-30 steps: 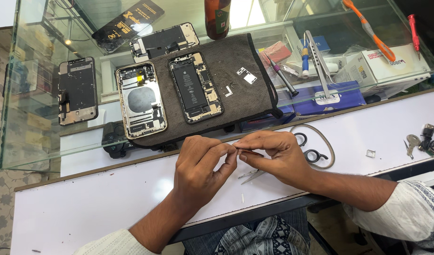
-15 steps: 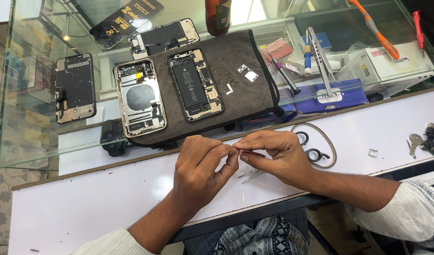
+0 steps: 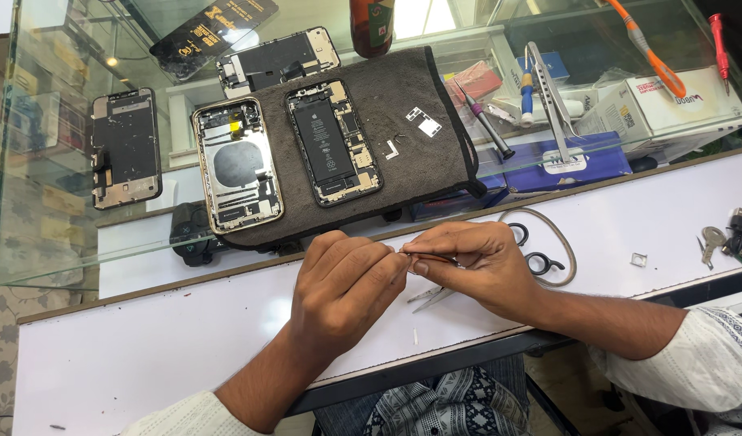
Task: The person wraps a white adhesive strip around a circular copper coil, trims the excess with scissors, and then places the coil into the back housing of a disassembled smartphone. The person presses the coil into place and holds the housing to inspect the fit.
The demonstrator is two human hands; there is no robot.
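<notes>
You're pinching a thin reddish strip (image 3: 429, 257) between the fingers of your left hand (image 3: 343, 287) and right hand (image 3: 476, 266), both clenched on its ends over the white desk (image 3: 145, 355), tweezers (image 3: 427, 297) lying under your right palm, opened phones (image 3: 332, 141) parked on the grey mat (image 3: 403, 113) behind.

Black card with gold print (image 3: 213, 32) top left under glass, white box (image 3: 670, 109) far right, blue flat box (image 3: 569, 165) beside it, pink packet (image 3: 476, 81) by the mat.

Left hand (image 3: 339, 287) and right hand (image 3: 476, 266) fingertip to fingertip; both pinched, forearms angled inward
</notes>
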